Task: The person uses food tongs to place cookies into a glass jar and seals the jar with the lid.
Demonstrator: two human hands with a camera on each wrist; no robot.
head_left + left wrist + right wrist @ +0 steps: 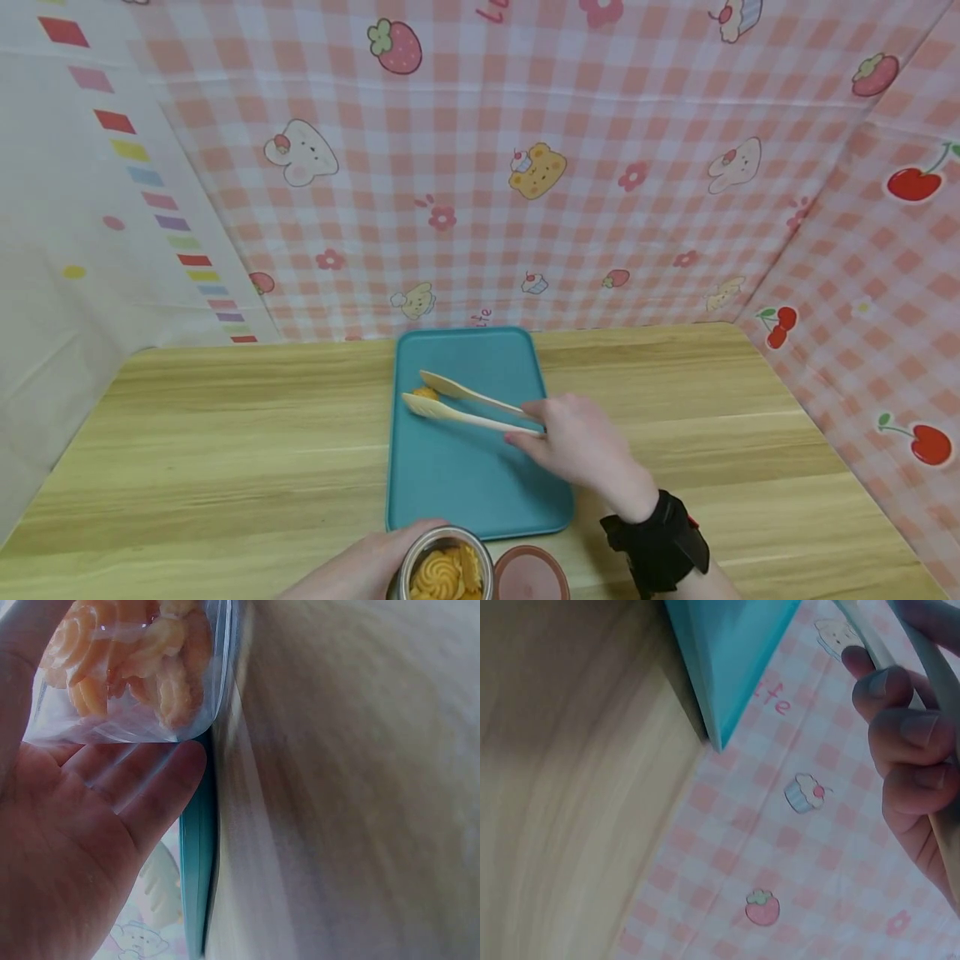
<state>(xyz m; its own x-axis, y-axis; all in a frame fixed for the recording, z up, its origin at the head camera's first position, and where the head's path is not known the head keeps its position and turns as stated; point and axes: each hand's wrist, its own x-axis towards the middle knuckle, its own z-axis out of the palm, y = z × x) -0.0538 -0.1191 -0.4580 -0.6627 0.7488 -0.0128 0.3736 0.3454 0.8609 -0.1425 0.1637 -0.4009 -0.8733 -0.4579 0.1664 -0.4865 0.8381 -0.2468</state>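
My right hand (581, 442) grips a pair of pale wooden tongs (480, 421), its fingers curled round the arms in the right wrist view. The tong tips lie either side of a small golden cookie (426, 393) at the left of the blue tray (465, 492). Near the front edge, my left hand (82, 825) holds a clear jar (217, 667) with a metallic-looking rim, its fingers round the far side. Swirled butter cookies (438, 577) fill the open jar. Beside it on the right is a round reddish-brown lid (531, 575).
The wood-grain table (225, 450) extends on both sides of the tray. A pink checked cloth (480, 233) with cartoon prints hangs behind it, right at the tray's back edge. More printed cloth closes off the left and right sides. A black band (660, 542) wraps the right wrist.
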